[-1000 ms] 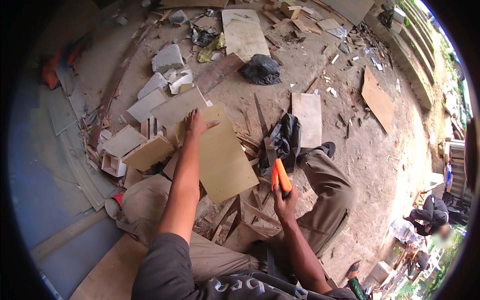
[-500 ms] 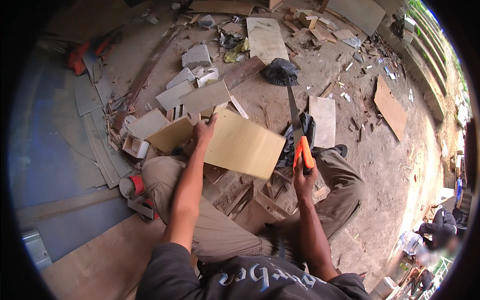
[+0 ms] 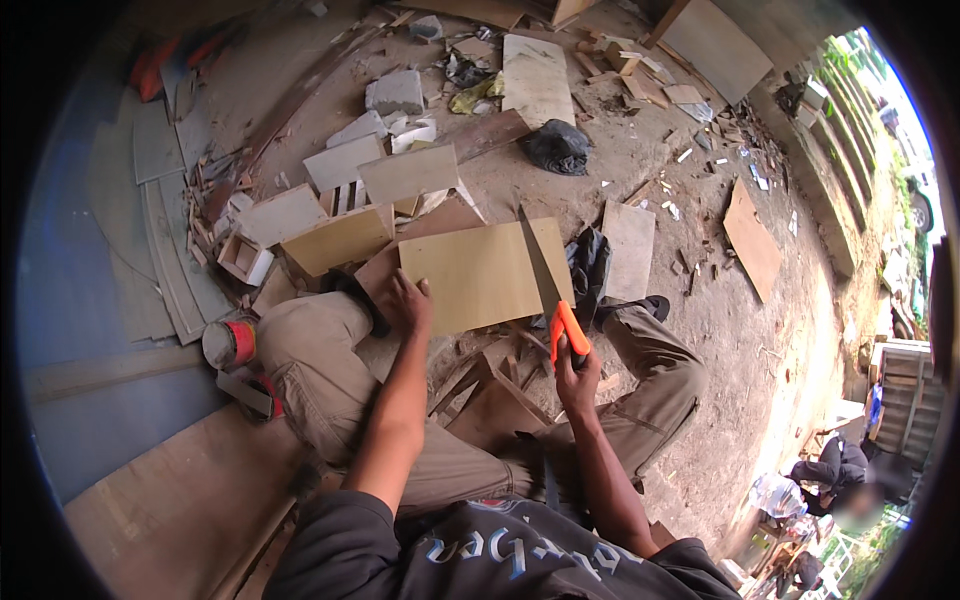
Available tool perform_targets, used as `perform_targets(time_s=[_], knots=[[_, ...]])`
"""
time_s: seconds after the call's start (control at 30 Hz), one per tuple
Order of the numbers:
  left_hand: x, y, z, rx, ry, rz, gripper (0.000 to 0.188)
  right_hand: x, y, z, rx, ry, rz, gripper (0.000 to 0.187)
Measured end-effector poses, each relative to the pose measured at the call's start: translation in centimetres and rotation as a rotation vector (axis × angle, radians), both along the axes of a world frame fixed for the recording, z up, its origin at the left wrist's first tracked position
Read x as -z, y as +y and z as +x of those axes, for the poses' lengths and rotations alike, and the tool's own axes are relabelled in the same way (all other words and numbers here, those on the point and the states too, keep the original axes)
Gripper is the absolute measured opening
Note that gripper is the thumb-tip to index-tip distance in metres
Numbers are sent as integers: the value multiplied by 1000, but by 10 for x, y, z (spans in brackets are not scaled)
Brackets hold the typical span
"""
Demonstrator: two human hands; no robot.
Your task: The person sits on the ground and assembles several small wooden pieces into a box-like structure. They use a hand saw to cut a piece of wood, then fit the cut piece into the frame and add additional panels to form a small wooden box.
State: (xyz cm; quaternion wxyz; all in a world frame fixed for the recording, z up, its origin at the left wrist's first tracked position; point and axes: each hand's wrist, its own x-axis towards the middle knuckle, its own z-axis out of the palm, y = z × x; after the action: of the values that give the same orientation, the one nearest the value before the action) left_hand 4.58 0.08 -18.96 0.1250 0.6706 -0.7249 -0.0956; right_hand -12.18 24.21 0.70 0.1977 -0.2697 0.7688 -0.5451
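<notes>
Holding the yellowish wooden panel [image 3: 465, 280], the left fingers [image 3: 405, 288] grasp its left edge. Right fingers [image 3: 573, 378] clench the orange-handled handsaw [image 3: 549, 282]; no finished cut is visible.

Daylight from the right, left side dim.
Ground [image 3: 775, 385] is glaring in one sunlit strip; steps [image 3: 848, 135] bend near the black rim.
</notes>
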Motion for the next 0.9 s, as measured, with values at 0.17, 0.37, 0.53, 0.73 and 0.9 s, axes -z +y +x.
perform_targets(time_s=[0.17, 0.37, 0.53, 0.73, 0.9], knots=[[-28, 5, -17, -131, 110, 292, 64, 24, -42, -44, 136, 322, 29, 19], [-47, 0, -24, -175, 82, 349, 59, 124, -66, -123, 142, 495, 390, 33], [-39, 5, -21, -174, 65, 174, 52, 161, -79, -106, 181, 443, 465, 32], [-23, 5, -20, -248, 165, 176, 55, 150, -124, -140, 95, 209, 181, 22], [-2, -9, 3, -250, 297, 38, 53, 124, -213, -161, -118, 413, 273, 25]])
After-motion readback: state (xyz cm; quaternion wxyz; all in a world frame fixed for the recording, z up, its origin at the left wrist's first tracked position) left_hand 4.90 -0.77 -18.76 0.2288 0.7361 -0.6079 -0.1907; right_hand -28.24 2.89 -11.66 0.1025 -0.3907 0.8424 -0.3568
